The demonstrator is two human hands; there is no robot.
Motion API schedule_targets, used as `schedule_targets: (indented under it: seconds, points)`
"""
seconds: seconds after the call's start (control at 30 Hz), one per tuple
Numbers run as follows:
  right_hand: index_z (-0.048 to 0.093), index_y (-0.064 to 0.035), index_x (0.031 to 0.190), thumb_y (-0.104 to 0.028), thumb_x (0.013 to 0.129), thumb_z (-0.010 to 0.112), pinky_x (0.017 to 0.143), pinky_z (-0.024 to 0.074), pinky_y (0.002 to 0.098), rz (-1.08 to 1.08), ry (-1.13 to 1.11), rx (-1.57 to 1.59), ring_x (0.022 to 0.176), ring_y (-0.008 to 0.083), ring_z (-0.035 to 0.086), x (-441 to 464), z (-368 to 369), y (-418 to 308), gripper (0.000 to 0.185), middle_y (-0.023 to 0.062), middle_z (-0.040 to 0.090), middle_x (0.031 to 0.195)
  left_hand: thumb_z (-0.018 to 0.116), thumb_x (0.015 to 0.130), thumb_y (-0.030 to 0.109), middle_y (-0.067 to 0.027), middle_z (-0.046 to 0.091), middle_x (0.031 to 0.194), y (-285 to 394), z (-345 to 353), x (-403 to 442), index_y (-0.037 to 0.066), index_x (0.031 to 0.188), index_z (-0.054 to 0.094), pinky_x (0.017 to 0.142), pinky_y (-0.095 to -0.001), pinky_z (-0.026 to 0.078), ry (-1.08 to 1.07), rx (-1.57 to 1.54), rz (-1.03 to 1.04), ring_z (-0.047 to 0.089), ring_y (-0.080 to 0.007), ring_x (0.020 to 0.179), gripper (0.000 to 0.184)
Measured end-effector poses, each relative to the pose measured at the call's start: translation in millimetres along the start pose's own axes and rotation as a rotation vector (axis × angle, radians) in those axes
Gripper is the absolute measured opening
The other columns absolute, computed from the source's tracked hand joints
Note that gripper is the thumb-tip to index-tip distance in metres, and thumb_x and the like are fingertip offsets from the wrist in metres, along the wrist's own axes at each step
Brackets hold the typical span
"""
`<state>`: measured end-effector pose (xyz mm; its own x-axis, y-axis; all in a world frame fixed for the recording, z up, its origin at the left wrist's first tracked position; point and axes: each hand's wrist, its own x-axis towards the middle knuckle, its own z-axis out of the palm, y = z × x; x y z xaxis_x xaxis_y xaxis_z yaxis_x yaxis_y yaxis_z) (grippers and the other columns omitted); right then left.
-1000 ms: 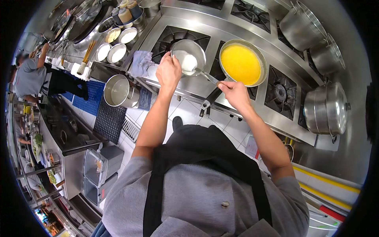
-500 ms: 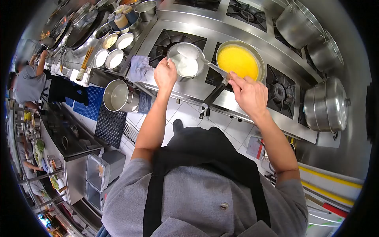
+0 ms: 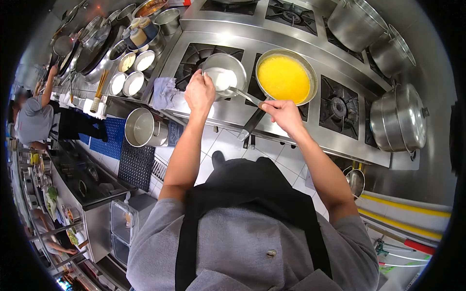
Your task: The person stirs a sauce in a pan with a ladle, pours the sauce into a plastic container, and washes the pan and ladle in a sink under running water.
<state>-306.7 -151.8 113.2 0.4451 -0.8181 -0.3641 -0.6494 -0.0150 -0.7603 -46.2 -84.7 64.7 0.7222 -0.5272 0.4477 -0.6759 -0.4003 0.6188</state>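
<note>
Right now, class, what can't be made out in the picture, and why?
Head view, all:
Spoon: far end lost in the bowl's white contents.
Left hand: some fingers hidden behind it.
Yellow-filled pan: covers the burner's centre beneath.
Rear-left burner: cut by the top edge.

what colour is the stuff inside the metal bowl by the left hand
The contents of the round silver metal bowl are white, best seen in the head view.
</note>
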Motion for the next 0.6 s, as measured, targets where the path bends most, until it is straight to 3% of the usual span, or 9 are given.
schedule_targets:
  seconds: [0.1,0.17,0.2,0.27,0.4,0.43,0.5,0.6]
  points:
    - [0.079,-0.0159,0.113,-0.039,0.092,0.071,0.07,0.0543,0.0399,-0.027,0.027,0.008,0.076,0.031,0.074,-9.5,-4.9,-5.1,0.032,0.014,0.076,0.087,0.055,0.097,0.025,-0.019,0.073,0.114,-2.6,-0.3,0.4,-0.001,0.103,0.074,0.088,-0.0477,0.053,-0.082,-0.072,-0.098,0.07,-0.04,0.099,0.033]
    - [0.079,-0.0162,0.113,-0.038,0.092,0.071,0.069,0.0552,0.0386,-0.296,0.263,-0.25,0.071,0.0295,0.072,-19.7,-8.8,-7.3,0.031,0.0122,0.077,0.087,0.055,0.096,0.025,-0.0228,0.072,0.109,-12.0,4.0,1.2,-0.001,0.111,0.073,0.087,-0.0484,0.053,-0.115,-0.114,-0.137,0.069,-0.043,0.097,0.035]
    - [0.079,-0.0162,0.113,-0.038,0.092,0.071,0.069,0.0552,0.0386,-0.292,0.266,-0.252,0.071,0.0295,0.072,-23.8,-13.1,-11.7,0.031,0.0122,0.077,0.087,0.055,0.096,0.025,-0.0228,0.072,0.109,-16.9,8.6,1.1,-0.001,0.111,0.073,0.087,-0.0484,0.053,-0.118,-0.117,-0.136,0.069,-0.043,0.097,0.035]
    - [0.079,-0.0163,0.111,-0.038,0.091,0.071,0.067,0.0555,0.0387,-0.467,0.402,-0.512,0.068,0.0292,0.07,-34.6,-23.2,-22.8,0.031,0.0095,0.075,0.081,0.057,0.097,0.029,-0.0227,0.071,0.082,-24.1,18.3,-1.8,-0.001,0.102,0.072,0.075,-0.0486,0.052,0.022,-0.099,-0.053,0.069,-0.0429,0.081,0.034]
    - [0.08,-0.0161,0.108,-0.038,0.089,0.074,0.063,0.0541,0.0393,-0.612,0.513,-0.73,0.064,0.0278,0.068,-43.1,-37.8,-34.3,0.03,0.0068,0.071,0.074,0.059,0.097,0.028,-0.0233,0.069,0.076,-19.8,13.5,-3.7,-0.001,0.104,0.073,0.074,-0.0487,0.052,0.006,-0.108,-0.084,0.069,-0.0426,0.077,0.034]
    - [0.08,-0.0169,0.107,-0.037,0.088,0.074,0.06,0.0528,0.0391,-0.711,0.578,-0.795,0.06,0.0266,0.065,-42.3,-40.6,-34.1,0.028,0.0054,0.067,0.069,0.059,0.097,0.028,-0.0233,0.069,0.076,-16.2,9.4,-2.9,-0.001,0.104,0.073,0.074,-0.0487,0.052,0.003,-0.108,-0.084,0.069,-0.0426,0.077,0.034]
    - [0.08,-0.0217,0.107,-0.036,0.087,0.075,0.054,0.0491,0.038,-0.894,0.668,-0.874,0.05,0.0244,0.057,-36.9,-45.6,-31.8,0.025,0.0032,0.059,0.062,0.057,0.096,0.027,-0.0252,0.072,0.103,-8.8,-0.3,-1.8,-0.002,0.112,0.072,0.085,-0.0494,0.053,-0.145,-0.118,-0.186,0.069,-0.044,0.094,0.037]
    - [0.077,-0.0204,0.112,-0.034,0.091,0.069,0.06,0.053,0.0393,-0.833,0.548,-0.938,0.058,0.0284,0.066,-36.1,-47.4,-33.2,0.026,0.0071,0.065,0.068,0.056,0.097,0.027,-0.0239,0.072,0.108,-9.5,2.3,0.2,-0.002,0.113,0.072,0.086,-0.0482,0.053,-0.108,-0.103,-0.104,0.07,-0.0429,0.096,0.037]
